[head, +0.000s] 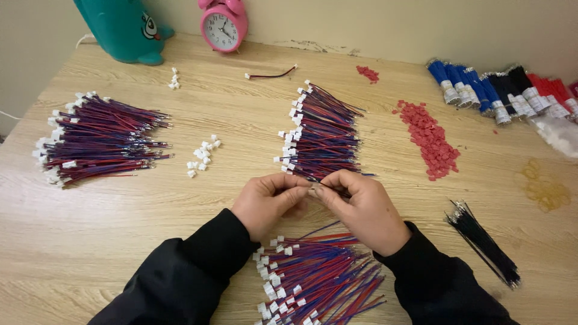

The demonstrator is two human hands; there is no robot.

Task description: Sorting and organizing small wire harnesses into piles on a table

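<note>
Pale wood-grain laminate covers the tabletop (120, 229), which runs back to a plain cream wall. Both hands meet just above the near middle of the table. The left hand (268, 201) and the right hand (361, 207) have their fingertips pressed together on a small wire piece with a connector (313, 190), pinched between thumbs and forefingers of both; the piece is too small to make out in detail. Black sleeves cover both forearms.

Directly beyond the hands lies a middle bundle of red and blue wires with white plastic connectors (319, 132), its near end almost touching the fingers. Beneath the wrists, at the near edge, spreads a second fan of the same red and blue wires (319, 277). Well to the left lies a third, larger heap of such wires (99, 138). Between that heap and the middle bundle sits a scatter of loose white connectors (201, 155).

Right of the middle bundle runs a strip of small red plastic pieces (430, 138). Near the right edge lies a bunch of thin black wires (484, 241). At the far right corner rest taped bundles of blue, black and red wire (500, 90). Against the wall stand a pink round alarm clock (223, 25) and a teal plastic figure (123, 27).
</note>
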